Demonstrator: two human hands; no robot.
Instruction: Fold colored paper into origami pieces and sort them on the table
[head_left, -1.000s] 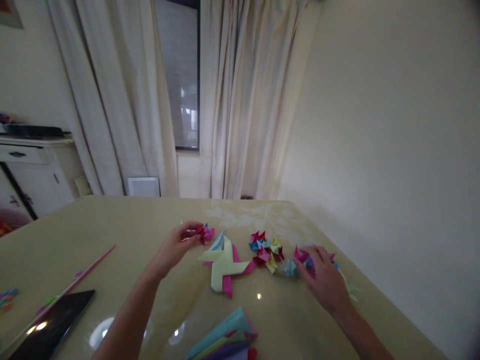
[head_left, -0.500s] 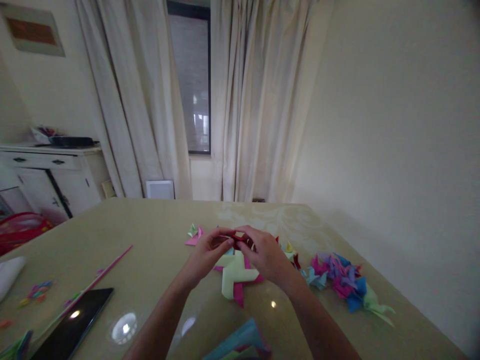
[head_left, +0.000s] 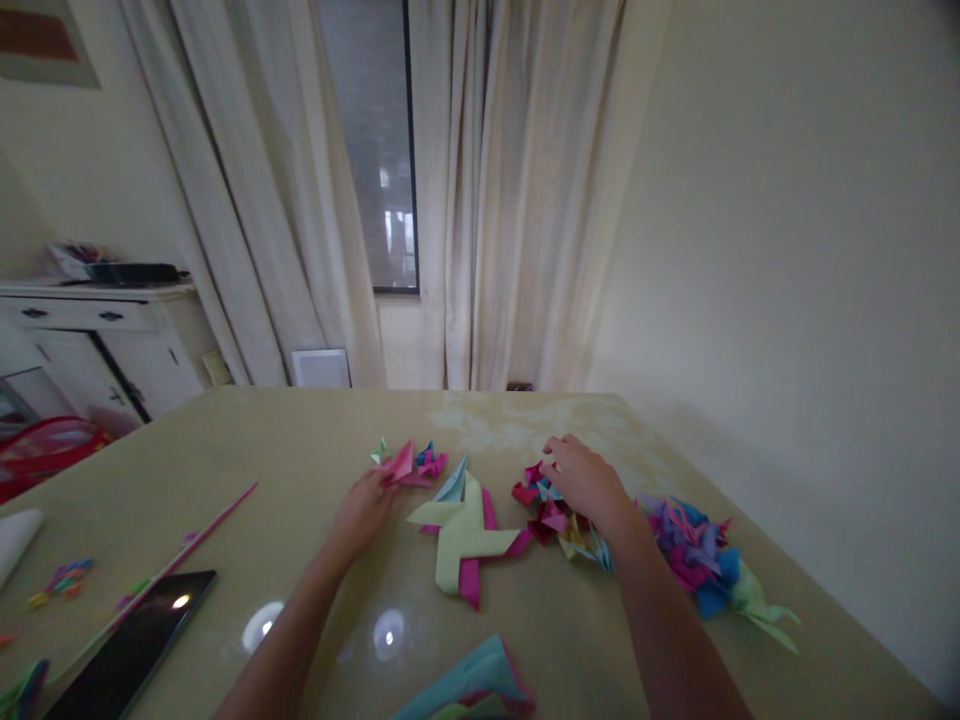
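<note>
My left hand [head_left: 364, 512] is at the pink folded paper piece [head_left: 400, 462], its fingers closed on the near edge. Green, blue and magenta folded pieces lie just behind and beside it. My right hand [head_left: 586, 482] hovers over a pile of small folded paper figures [head_left: 553, 515] in red, magenta, yellow and light blue. Its fingers are apart, with nothing visible between them. Between the hands lies a flat pale green and magenta paper pinwheel [head_left: 463, 542], with a light blue folded piece [head_left: 453, 484] at its far side.
A bigger heap of purple, blue and green folded paper [head_left: 694, 555] lies on the right. At the front is a blue folded sheet [head_left: 472, 680]. A black tablet [head_left: 139, 640], a pink stick [head_left: 214, 525] and small colourful bits [head_left: 67, 582] are on the left.
My hands were together over the pinwheel, holding a small dark red folded piece. Now they are apart: the left at the pink paper, the right over the pile. The view has shifted slightly.
</note>
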